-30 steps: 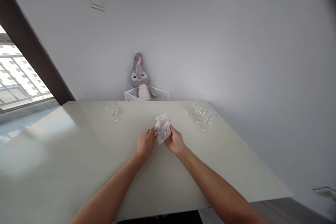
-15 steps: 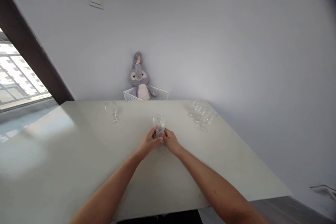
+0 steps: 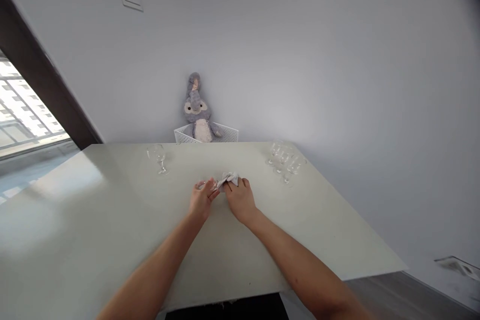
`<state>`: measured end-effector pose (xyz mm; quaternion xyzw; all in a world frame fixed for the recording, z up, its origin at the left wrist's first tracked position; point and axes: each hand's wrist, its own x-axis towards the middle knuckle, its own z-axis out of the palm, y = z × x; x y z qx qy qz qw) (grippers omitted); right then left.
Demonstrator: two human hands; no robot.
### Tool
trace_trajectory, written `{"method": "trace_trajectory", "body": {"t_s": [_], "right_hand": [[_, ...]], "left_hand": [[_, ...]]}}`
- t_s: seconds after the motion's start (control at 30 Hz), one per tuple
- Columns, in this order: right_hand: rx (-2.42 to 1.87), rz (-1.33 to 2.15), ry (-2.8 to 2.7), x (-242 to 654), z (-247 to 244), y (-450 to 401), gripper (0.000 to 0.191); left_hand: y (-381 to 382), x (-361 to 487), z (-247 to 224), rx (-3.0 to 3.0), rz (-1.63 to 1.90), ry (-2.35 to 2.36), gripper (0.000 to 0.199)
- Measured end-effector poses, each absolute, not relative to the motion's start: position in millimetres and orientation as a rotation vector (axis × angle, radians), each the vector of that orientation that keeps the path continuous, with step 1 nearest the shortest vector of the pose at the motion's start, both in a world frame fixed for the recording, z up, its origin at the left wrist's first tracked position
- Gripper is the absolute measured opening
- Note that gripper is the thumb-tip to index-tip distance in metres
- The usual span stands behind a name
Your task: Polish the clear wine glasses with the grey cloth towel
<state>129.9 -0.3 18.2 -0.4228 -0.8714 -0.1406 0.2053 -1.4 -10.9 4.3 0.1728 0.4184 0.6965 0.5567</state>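
Above the table's middle, my left hand [image 3: 201, 201] is closed on a clear stemmed glass [image 3: 202, 184], which is tipped sideways and mostly hidden by the fingers. Bunched against the glass is a white cloth [image 3: 229, 178], and my right hand [image 3: 240, 201] grips it from the right. Fingers and cloth cover much of the glass, so which end points where is hard to tell.
One stemmed glass [image 3: 159, 157] stands upright at the table's [image 3: 123, 240] back left. Three more glasses [image 3: 285, 160] are grouped at the back right. Behind the far edge, a grey plush toy [image 3: 197, 115] sits in a white perforated basket [image 3: 232, 135] by the wall.
The glass was upright between both hands; it is now tilted over. My right hand and the bunched cloth are now at the right of it, my left hand a little further left.
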Motion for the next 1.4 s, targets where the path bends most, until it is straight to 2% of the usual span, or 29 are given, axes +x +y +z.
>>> {"method": "trace_trajectory", "body": {"t_s": [0.13, 0.23, 0.27, 0.37, 0.4, 0.57, 0.7, 0.83, 0.97, 1.1, 1.4], "right_hand": [[-0.966, -0.439, -2.408, 128, 9, 2, 0.023], [-0.889, -0.343, -2.498, 129, 2, 1, 0.016], [-0.822, -0.287, -2.545, 130, 1, 0, 0.018], [-0.636, -0.117, -2.576, 134, 4, -5, 0.047], [-0.647, -0.08, -2.532, 136, 6, -6, 0.05], [-1.124, -0.078, -2.237, 148, 17, -2, 0.039], [-1.325, -0.014, -2.384, 151, 17, 7, 0.02], [-1.426, 0.119, -2.344, 160, 16, 14, 0.024], [-1.464, 0.281, -2.069, 200, 10, 22, 0.024], [-1.647, 0.381, -1.775, 260, -3, 22, 0.034], [-1.958, 0.394, -1.599, 331, -14, 34, 0.031]], "left_hand": [[-4, -17, 9, 0.281, 1.698, 0.97, 0.021], [0, -36, 17, 0.336, 1.907, 0.935, 0.026], [0, -42, 19, 0.378, 1.992, 0.941, 0.03], [-2, -50, 23, 0.588, 2.195, 1.052, 0.047], [-4, -48, 23, 0.682, 2.218, 1.094, 0.051], [-18, -12, 5, 1.275, 2.015, 1.043, 0.063], [-26, 13, -13, 1.748, 1.692, 0.871, 0.075], [-25, 9, -12, 1.904, 1.585, 0.9, 0.088], [-21, -3, -2, 1.492, 1.723, 1.072, 0.067], [-11, -10, 0, 0.923, 1.81, 1.082, 0.054], [7, -41, -16, 0.606, 1.953, 1.167, 0.037]]}}
